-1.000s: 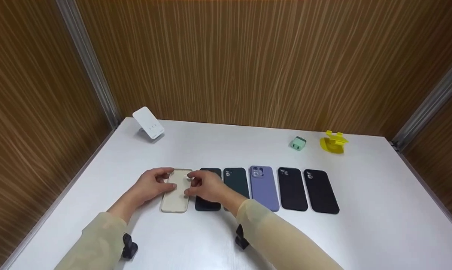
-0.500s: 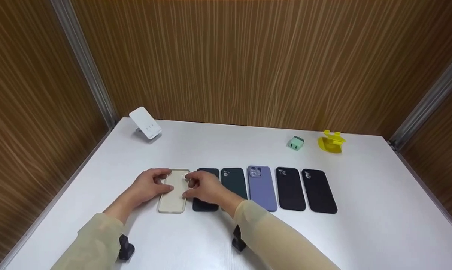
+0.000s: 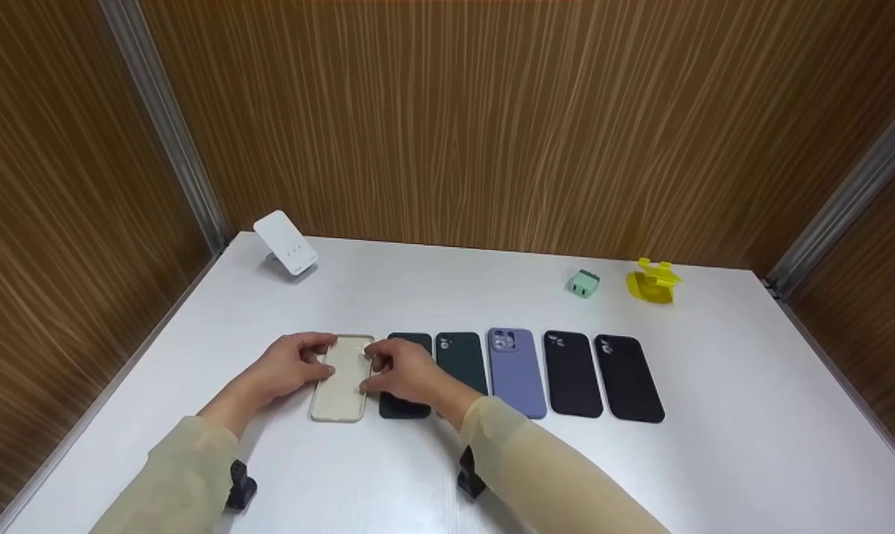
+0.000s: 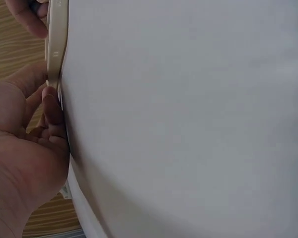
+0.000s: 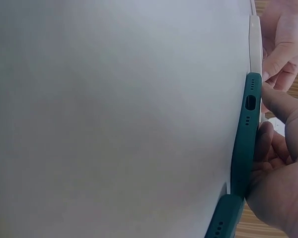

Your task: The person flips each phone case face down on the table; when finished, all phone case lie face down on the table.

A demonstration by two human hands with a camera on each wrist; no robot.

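Note:
A cream phone case (image 3: 347, 389) lies on the white table, its hollow inner side facing up. At its left edge my left hand (image 3: 288, 365) grips it, thumb over the rim and index finger near the top corner. Opposite, the thumb and index finger of my right hand (image 3: 406, 368) hold the right edge. In the left wrist view the case (image 4: 58, 44) shows edge-on beside my left hand (image 4: 27, 144). Beneath my right hand lies a dark green phone case (image 3: 406, 408), seen edge-on as a teal case (image 5: 244, 139) in the right wrist view.
Right of that, another dark green case (image 3: 460, 356), a lavender case (image 3: 517, 378) and two black cases, the nearer one (image 3: 573, 378) and the outermost one (image 3: 631, 382), continue the row. Behind stand a white phone stand (image 3: 287, 243), a mint charger plug (image 3: 584, 283) and a yellow stand (image 3: 653, 282).
The whole head view has drifted slightly, so everything appears a little further left. Both hands keep their places on the cream phone case.

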